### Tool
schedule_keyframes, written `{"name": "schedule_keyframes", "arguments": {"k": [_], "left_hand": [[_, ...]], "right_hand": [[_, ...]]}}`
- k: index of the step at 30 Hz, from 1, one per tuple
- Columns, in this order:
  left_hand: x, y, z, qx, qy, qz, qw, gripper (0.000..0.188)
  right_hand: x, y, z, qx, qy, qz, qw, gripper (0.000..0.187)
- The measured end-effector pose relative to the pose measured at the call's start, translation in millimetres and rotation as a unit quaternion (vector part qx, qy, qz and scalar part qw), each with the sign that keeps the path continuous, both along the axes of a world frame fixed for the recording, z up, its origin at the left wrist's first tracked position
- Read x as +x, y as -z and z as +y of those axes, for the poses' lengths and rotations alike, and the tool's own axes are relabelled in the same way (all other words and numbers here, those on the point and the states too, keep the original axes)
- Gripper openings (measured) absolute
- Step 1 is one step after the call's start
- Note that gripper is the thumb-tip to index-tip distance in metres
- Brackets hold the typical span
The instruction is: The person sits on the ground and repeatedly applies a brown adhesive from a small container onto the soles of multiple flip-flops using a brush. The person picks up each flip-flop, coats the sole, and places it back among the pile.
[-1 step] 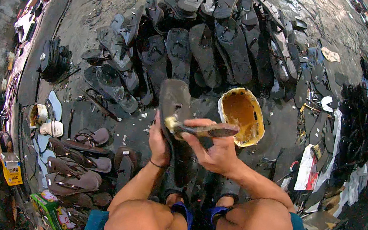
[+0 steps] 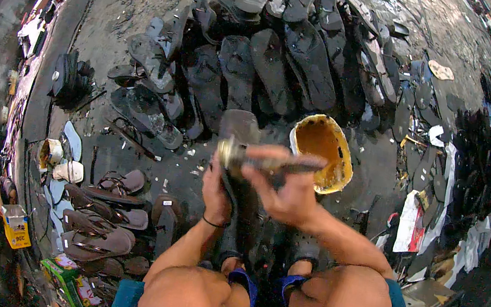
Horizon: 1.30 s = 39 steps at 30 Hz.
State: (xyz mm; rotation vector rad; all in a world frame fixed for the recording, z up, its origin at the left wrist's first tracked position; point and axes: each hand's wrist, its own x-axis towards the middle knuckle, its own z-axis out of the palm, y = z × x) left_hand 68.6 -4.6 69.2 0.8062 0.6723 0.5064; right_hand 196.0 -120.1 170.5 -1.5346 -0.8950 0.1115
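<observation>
The step in hand looks like spreading a coating by brush over a dark shoe sole (image 2: 241,125). The left hand (image 2: 217,197) has its grip curled around the sole's near left edge, so the sole stands up and away from that grip, tilted above the floor. The right hand (image 2: 289,198) has its grip pinched around the handle of a brush (image 2: 282,163), whose blurred head lies over the sole's face, to the left of the right grip and just above the left one. Whether the bristles touch there is too blurred to tell.

The next move appears to call for a steady left grip and light, even strokes from the right, with fingertips clear of the wet part. A tub (image 2: 345,180) of amber paste (image 2: 320,142), probably glue, stands just beyond the right grip and a little to its right, within easy reach for the brush; its rim sits close to the handle's end and could be knocked.

Ahead of both grips, a crowded heap of black soles (image 2: 236,73) limits the room past the held sole. Brown sandals (image 2: 99,243) lie to the left of and nearer than the left grip, with a white cup (image 2: 69,172) farther left. Well right of the right grip lies a white-and-red scrap (image 2: 410,226). The person's knees (image 2: 196,302) rise below both grips, leaving little space for the elbows.
</observation>
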Motion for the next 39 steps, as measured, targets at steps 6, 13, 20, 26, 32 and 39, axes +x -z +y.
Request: {"name": "schedule_keyframes", "arguments": {"k": [6,13,20,26,32,39], "left_hand": [[4.8,-25.4,-1.0,0.097,0.014,0.009,0.995,0.056],[-104.5,-24.7,-15.8,-0.32,0.141,0.042,0.936,0.081],[-9.1,-34.8,44.6,-0.283,0.137,-0.093,0.945,0.07],[38.2,-28.3,34.7,-0.228,0.058,-0.064,0.97,0.071],[45.5,-64.5,20.8,-0.209,0.073,-0.136,0.966,0.069],[44.7,-92.8,18.9,-0.222,-0.005,-0.112,0.969,0.069]], "right_hand": [[-8.8,24.3,-0.4,-0.003,-0.046,0.435,0.899,0.024],[36.1,31.9,-21.9,-0.005,0.003,0.522,0.853,0.032],[-20.4,17.1,12.7,-0.055,-0.075,-0.083,0.992,0.022],[4.1,15.1,7.1,-0.087,-0.011,0.125,0.988,0.019],[26.7,10.6,12.7,-0.065,-0.008,0.249,0.966,0.02],[41.6,53.4,-1.9,-0.102,0.077,0.18,0.975,0.023]]}}
